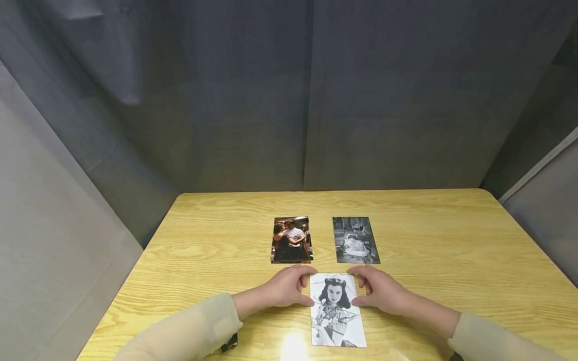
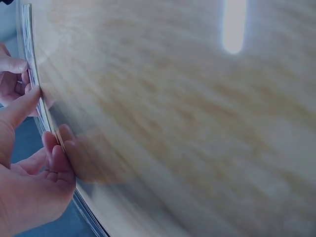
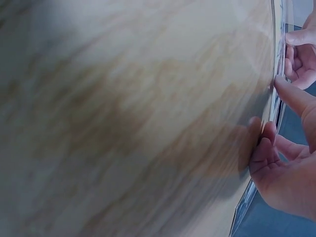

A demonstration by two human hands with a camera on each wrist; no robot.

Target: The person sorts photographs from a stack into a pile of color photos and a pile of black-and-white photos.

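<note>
My left hand (image 1: 283,288) and right hand (image 1: 378,290) pinching the side edges of the black-and-white portrait photo (image 1: 336,311) lying flat near me on the wooden table (image 1: 451,260), fingers curled, beyond it a colour photo (image 1: 291,239), a grey photo (image 1: 355,240) beside that

no readable text, no labels, no brands or numbers, three photographs (image 1: 336,311) bearing pictures only

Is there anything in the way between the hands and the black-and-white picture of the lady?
No. The left hand and right hand already touch the portrait photo at its two side edges, with nothing between.
</note>
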